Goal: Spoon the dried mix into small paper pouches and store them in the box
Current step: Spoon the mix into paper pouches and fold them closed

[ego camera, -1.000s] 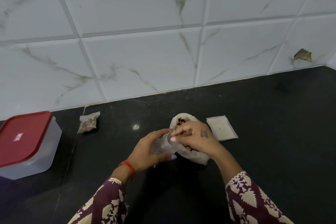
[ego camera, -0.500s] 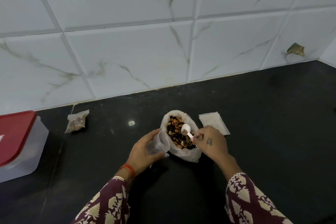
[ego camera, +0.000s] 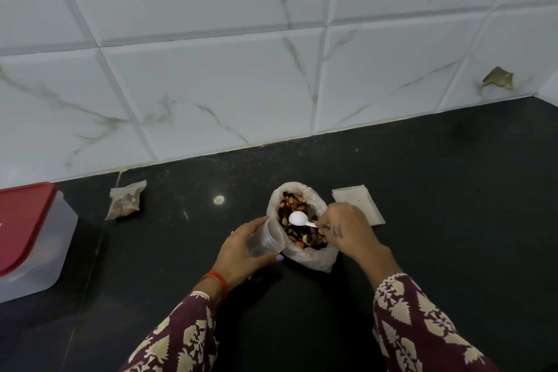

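One open white plastic bag (ego camera: pixel 305 254) of brown and dark dried mix (ego camera: pixel 297 222) stands on the black stone surface (ego camera: pixel 453 190). The right hand (ego camera: pixel 347 231) holds one small white plastic spoon (ego camera: pixel 298 218) by its handle in a narrow fingertip grip; the spoon's bowl sits over the mix, directly left of that grip. The left hand (ego camera: pixel 244 251) is curled around one small translucent pouch (ego camera: pixel 267 240), held open-mouthed and touching the bag's left wall. Pouches counted: three. One is in the left grip. One flat white empty pouch (ego camera: pixel 359 204) lies on the surface just behind the right grip, close to the bag. One filled translucent pouch (ego camera: pixel 126 199) lies well to the left of the left grip, near the white marbled tile wall (ego camera: pixel 211 69). One clear plastic box with a red lid (ego camera: pixel 27 235), lid on, stands further left at the frame edge. Both sleeves are maroon with a cream leaf print.
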Available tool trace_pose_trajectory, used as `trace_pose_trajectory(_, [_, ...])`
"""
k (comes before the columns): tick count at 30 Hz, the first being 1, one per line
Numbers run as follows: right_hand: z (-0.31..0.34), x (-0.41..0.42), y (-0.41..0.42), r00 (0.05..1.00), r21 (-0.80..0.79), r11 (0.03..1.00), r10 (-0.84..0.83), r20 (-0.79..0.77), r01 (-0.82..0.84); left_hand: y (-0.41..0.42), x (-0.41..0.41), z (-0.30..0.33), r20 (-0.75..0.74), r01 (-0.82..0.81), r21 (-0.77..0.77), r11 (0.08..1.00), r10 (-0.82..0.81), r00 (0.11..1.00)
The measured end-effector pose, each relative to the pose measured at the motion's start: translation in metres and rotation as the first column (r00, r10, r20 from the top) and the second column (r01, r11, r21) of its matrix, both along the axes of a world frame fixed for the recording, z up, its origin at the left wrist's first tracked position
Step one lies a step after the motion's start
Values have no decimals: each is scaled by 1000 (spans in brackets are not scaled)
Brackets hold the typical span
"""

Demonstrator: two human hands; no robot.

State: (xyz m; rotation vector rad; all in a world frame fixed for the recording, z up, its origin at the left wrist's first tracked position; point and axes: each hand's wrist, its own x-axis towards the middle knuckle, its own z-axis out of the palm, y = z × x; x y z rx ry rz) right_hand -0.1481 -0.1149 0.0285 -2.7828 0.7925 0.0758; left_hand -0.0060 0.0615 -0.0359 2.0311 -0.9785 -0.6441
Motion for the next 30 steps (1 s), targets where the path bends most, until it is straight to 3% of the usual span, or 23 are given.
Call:
trace_pose_trajectory(7, [14,-14,-10,981,-26,990,-133,141,138,-3,-5,1,79,1,-33,999,2,997])
trace_pose_trajectory(12, [-2,-5,-3,991,-6,991,-132,36,132,-5,-9,3,49,3,-25,1000,-1,999])
trace_pose_trajectory(21, [-3,10,-5,978,274,947,-195,69,170,-6,-15,1,53,-10,-44,999,12,999])
trace_pose_trajectory(30, [-8,17,-13,929,510,816,-360,83,271,-10,-21,2,98,-16,-31,999,19,995])
